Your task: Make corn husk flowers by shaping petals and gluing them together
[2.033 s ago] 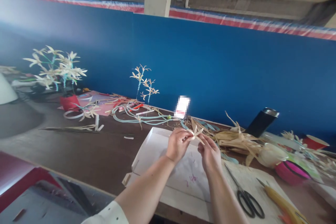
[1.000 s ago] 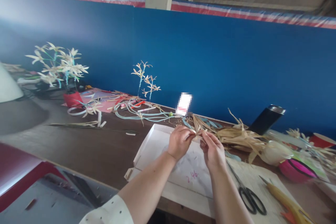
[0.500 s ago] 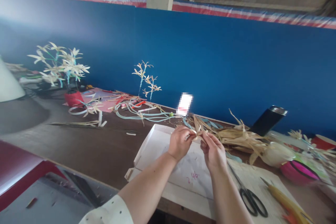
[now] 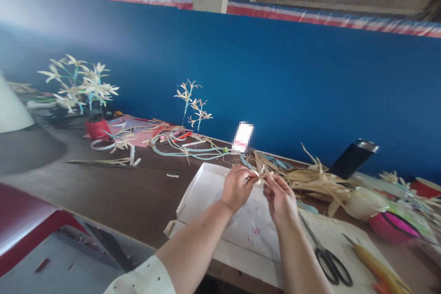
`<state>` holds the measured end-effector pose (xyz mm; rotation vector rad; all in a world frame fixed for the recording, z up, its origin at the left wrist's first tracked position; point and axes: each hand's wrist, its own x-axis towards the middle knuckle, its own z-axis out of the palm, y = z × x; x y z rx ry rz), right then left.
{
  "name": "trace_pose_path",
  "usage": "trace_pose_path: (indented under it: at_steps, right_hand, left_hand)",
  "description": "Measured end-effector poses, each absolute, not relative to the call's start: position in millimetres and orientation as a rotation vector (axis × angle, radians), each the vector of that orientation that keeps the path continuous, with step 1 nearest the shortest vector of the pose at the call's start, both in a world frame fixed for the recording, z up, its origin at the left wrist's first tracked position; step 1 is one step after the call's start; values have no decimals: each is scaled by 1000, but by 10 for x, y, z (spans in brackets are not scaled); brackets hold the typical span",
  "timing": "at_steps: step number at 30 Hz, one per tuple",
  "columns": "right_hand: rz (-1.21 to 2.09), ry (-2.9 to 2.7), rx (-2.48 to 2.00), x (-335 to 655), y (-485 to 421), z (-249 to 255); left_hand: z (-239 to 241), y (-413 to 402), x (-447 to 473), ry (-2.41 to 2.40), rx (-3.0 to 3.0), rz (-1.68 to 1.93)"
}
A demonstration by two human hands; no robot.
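Above a white cardboard box lid [image 4: 210, 183], my two hands meet over a small pale flower of dried husk [image 4: 260, 176]. My left hand [image 4: 238, 188] pinches it from the left, thumb and forefinger pressed together. From the right, my right hand [image 4: 280, 195] pinches the same flower, its other fingers curled. Parts of the flower are hidden behind the fingertips. Black-handled scissors [image 4: 329, 262] lie to the right of my right forearm. Beyond the hands is a bundle of dried corn husks [image 4: 310, 179].
A potted husk-flower plant [image 4: 97, 128] stands at the left, and two husk-flower stems [image 4: 186, 101] rise near the blue partition. Pale tubing [image 4: 189, 152], a bright phone [image 4: 243, 137], a leaning dark bottle [image 4: 353, 158], a pink pouch [image 4: 391, 227] and a yellow-handled tool [image 4: 377, 262] surround the lid.
Both hands stay in the same place, still pinching the flower, with only a slight shift of the fingertips. The whole view has drifted a few pixels.
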<state>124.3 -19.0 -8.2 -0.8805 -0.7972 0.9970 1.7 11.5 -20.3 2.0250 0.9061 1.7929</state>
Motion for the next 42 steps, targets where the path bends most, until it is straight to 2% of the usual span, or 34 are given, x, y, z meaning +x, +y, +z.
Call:
trace_pose_path:
  at_steps: [16, 37, 42]
  right_hand:
    - [1045, -786, -848, 1234, -196, -69]
    - [888, -526, -1023, 1285, -126, -121]
    - [886, -610, -1016, 1292, -117, -154]
  left_hand:
    - [-205, 108, 27, 920, 1961, 1771]
    - [-197, 139, 17, 897, 1816, 1748]
    - [-162, 121, 8, 901, 1741, 1698]
